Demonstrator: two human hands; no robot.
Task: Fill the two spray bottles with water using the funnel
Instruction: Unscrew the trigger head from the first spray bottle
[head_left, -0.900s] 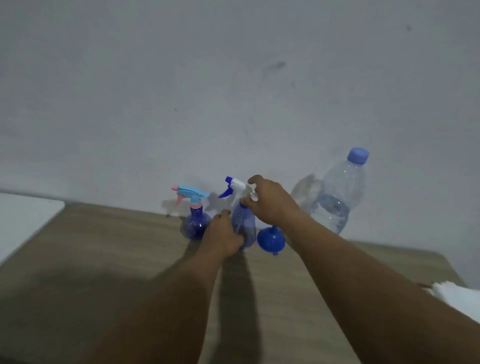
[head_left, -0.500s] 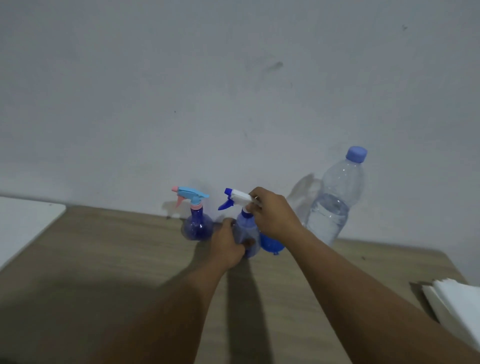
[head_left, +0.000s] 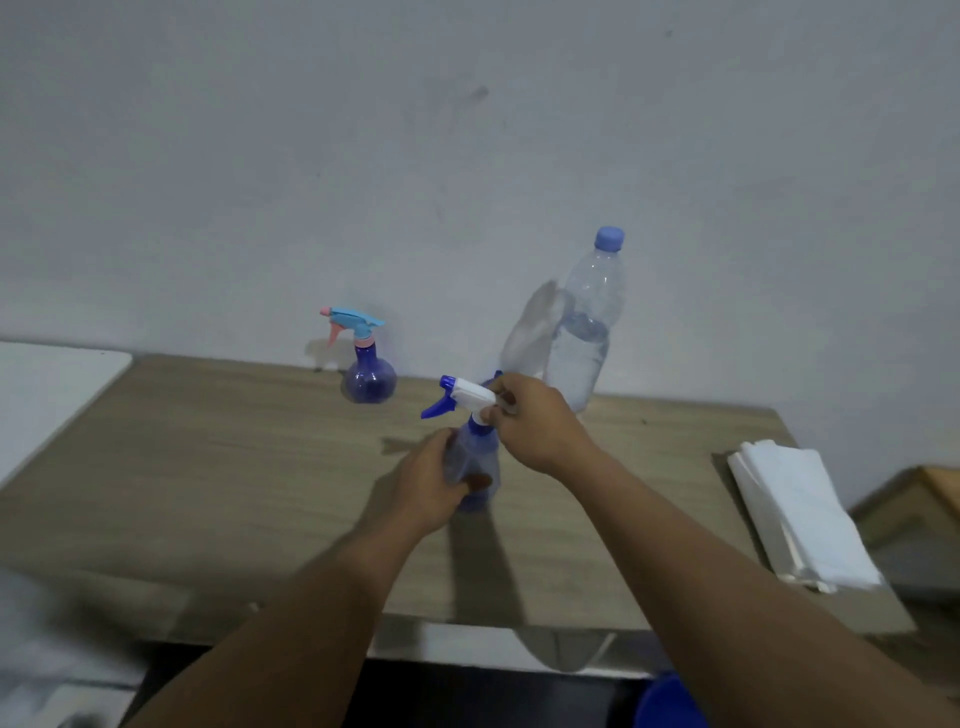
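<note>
Nothing readable is showing anywhere in the frame: no words, brand marks, numbers or signs are coming through. The water bottle (head_left: 582, 332) at centre right is showing only clear plastic and a plain blue cap. The white-headed spray bottle (head_left: 480, 447) in the middle and the blue-headed spray bottle (head_left: 370, 382) left of centre are showing bare tinted plastic. The folded white sheets (head_left: 800, 514) at the right edge are showing blank surfaces.
</note>
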